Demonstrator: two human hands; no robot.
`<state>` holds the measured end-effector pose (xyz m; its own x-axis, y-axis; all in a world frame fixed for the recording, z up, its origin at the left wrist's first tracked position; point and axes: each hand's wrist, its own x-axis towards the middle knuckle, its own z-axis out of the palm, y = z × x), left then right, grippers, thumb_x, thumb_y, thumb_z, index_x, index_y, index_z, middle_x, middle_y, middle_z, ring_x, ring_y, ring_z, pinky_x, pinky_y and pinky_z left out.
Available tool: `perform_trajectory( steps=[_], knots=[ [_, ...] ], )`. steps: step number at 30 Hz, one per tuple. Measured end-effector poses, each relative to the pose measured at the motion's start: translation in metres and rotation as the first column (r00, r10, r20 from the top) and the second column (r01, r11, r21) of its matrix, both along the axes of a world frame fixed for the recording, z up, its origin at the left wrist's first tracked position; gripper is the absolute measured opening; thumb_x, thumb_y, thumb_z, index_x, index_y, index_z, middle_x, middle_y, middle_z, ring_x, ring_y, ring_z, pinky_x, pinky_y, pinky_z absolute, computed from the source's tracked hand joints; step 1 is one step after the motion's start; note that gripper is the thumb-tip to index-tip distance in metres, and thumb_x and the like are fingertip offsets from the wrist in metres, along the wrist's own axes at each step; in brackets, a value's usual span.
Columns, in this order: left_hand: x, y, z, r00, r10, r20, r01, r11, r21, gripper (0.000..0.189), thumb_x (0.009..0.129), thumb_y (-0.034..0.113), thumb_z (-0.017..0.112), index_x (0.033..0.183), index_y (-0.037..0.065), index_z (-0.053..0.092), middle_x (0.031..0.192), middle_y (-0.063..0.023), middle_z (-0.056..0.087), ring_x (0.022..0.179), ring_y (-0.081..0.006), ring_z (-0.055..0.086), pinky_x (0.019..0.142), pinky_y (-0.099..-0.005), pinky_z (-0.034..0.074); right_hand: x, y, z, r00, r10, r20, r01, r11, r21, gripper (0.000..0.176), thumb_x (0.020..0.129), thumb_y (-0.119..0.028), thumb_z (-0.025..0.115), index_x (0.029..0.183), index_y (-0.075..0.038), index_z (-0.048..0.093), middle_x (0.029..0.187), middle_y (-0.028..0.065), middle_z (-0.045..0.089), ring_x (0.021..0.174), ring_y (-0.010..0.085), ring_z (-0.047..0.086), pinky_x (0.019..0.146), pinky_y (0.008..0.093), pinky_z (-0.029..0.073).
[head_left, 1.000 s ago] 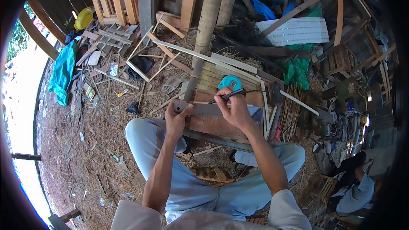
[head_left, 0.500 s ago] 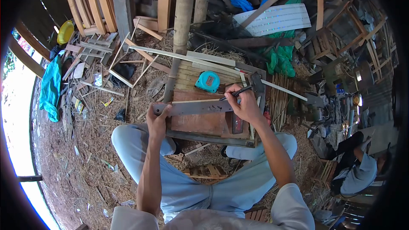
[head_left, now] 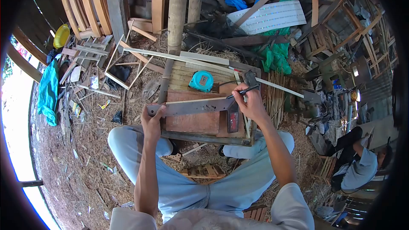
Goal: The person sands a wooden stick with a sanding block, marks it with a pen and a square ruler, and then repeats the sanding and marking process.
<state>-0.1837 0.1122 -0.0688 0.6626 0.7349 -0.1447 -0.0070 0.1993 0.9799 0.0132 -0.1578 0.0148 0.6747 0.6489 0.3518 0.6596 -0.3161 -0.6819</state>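
My left hand [head_left: 152,119] pinches the far left end of a metal try square [head_left: 187,107], thumb on top of the blade. The blade lies across a low wooden work surface [head_left: 191,123], along a pale wood edge [head_left: 194,101]. The square's dark handle with a red patch [head_left: 233,120] is at its right end. In my right hand [head_left: 252,104] is a black pen [head_left: 243,91], held slanted, its tip near the blade's right end. A dark hammer head [head_left: 250,79] rests just beyond that hand. Behind the blade sits a teal tape measure [head_left: 201,81].
A long pale strip [head_left: 183,58] crosses the back of the work surface. A bamboo post [head_left: 176,21] rises behind it. Thin wooden frames [head_left: 128,74] lie at left, chair-like frames [head_left: 328,38] at right. Another person [head_left: 360,168] sits at far right. Shavings cover the ground.
My right hand and the pen have moved right along the try square, toward its handle end. My left hand keeps its hold. The whole view has shifted slightly.
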Motion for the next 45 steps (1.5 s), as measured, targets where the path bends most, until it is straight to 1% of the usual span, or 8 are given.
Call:
perform_trajectory(
  steps=[15, 23, 25, 31, 33, 38, 43, 45],
  knots=[
    [0.001, -0.004, 0.006, 0.999, 0.036, 0.023, -0.035, 0.999, -0.036, 0.032, 0.082, 0.015, 0.083, 0.1, 0.003, 0.06, 0.082, -0.0035, 0.065, 0.071, -0.0105, 0.058, 0.064, -0.0264, 0.048, -0.016, 0.039, -0.007, 0.995, 0.078, -0.067, -0.074, 0.996, 0.056, 0.013, 0.095, -0.014, 0.066, 0.093, -0.001, 0.063, 0.069, 0.0106, 0.062, 0.059, 0.022, 0.059, 0.057, 0.0334, 0.047],
    [0.001, -0.006, 0.017, 0.999, 0.025, 0.042, -0.023, 0.998, -0.056, 0.03, 0.083, 0.014, 0.083, 0.096, 0.003, 0.058, 0.079, -0.0029, 0.064, 0.068, -0.0105, 0.057, 0.063, -0.0265, 0.047, -0.024, 0.086, -0.003, 0.976, 0.158, -0.152, -0.165, 0.986, -0.034, 0.013, 0.097, -0.015, 0.066, 0.095, -0.002, 0.064, 0.074, 0.0094, 0.063, 0.064, 0.0191, 0.063, 0.06, 0.0317, 0.051],
    [0.001, -0.007, 0.019, 0.998, 0.035, 0.045, -0.033, 0.998, -0.054, 0.03, 0.083, 0.014, 0.083, 0.096, 0.003, 0.058, 0.079, -0.0024, 0.064, 0.067, -0.0104, 0.057, 0.063, -0.0265, 0.047, -0.031, 0.097, -0.002, 0.984, 0.174, -0.038, -0.174, 0.985, 0.005, 0.017, 0.097, -0.017, 0.066, 0.092, -0.001, 0.062, 0.065, 0.0117, 0.057, 0.054, 0.0229, 0.055, 0.052, 0.0369, 0.042],
    [0.002, -0.005, 0.013, 0.999, 0.029, 0.02, -0.028, 0.999, -0.027, 0.029, 0.083, 0.015, 0.083, 0.094, 0.003, 0.059, 0.078, -0.0017, 0.063, 0.068, -0.0095, 0.056, 0.063, -0.0266, 0.046, -0.052, 0.135, 0.001, 0.947, 0.317, -0.054, -0.314, 0.947, 0.06, 0.012, 0.097, -0.013, 0.064, 0.091, -0.002, 0.063, 0.074, 0.0118, 0.062, 0.061, 0.0264, 0.06, 0.056, 0.0385, 0.045],
    [0.003, -0.004, 0.007, 0.999, 0.039, -0.011, -0.038, 0.996, 0.079, 0.029, 0.083, 0.018, 0.083, 0.093, 0.003, 0.061, 0.079, -0.0016, 0.063, 0.068, -0.0095, 0.056, 0.063, -0.0274, 0.046, -0.058, 0.149, -0.007, 0.935, 0.346, 0.077, -0.354, 0.928, 0.121, 0.011, 0.096, -0.013, 0.064, 0.091, -0.003, 0.062, 0.074, 0.0124, 0.062, 0.062, 0.0277, 0.061, 0.057, 0.0393, 0.046],
    [0.001, -0.003, 0.006, 1.0, 0.025, -0.011, -0.024, 0.999, 0.042, 0.03, 0.082, 0.02, 0.084, 0.093, 0.002, 0.062, 0.078, -0.0019, 0.065, 0.07, -0.0093, 0.057, 0.065, -0.0279, 0.047, -0.067, 0.163, -0.009, 0.937, 0.347, -0.038, -0.345, 0.937, 0.061, 0.012, 0.097, -0.014, 0.063, 0.091, -0.004, 0.064, 0.075, 0.0124, 0.065, 0.066, 0.0272, 0.065, 0.061, 0.0383, 0.049],
    [0.0, -0.003, 0.005, 1.0, -0.009, 0.004, 0.009, 1.0, -0.023, 0.033, 0.082, 0.021, 0.084, 0.095, 0.002, 0.061, 0.083, -0.0035, 0.069, 0.073, -0.0089, 0.058, 0.067, -0.0274, 0.048, -0.042, 0.134, -0.002, 0.991, 0.131, 0.001, -0.125, 0.943, 0.308, 0.014, 0.1, -0.014, 0.059, 0.098, -0.002, 0.066, 0.077, 0.0114, 0.067, 0.065, 0.021, 0.066, 0.061, 0.034, 0.051],
    [-0.003, -0.001, 0.008, 0.999, -0.047, -0.015, 0.047, 0.998, -0.038, 0.031, 0.083, 0.018, 0.083, 0.096, 0.002, 0.06, 0.089, -0.0064, 0.071, 0.08, -0.0098, 0.061, 0.072, -0.0277, 0.049, -0.036, 0.109, -0.003, 0.991, 0.05, -0.127, -0.017, 0.969, 0.247, 0.013, 0.1, -0.012, 0.06, 0.1, -0.002, 0.066, 0.08, 0.0121, 0.067, 0.071, 0.0237, 0.067, 0.066, 0.0355, 0.051]
  ],
)
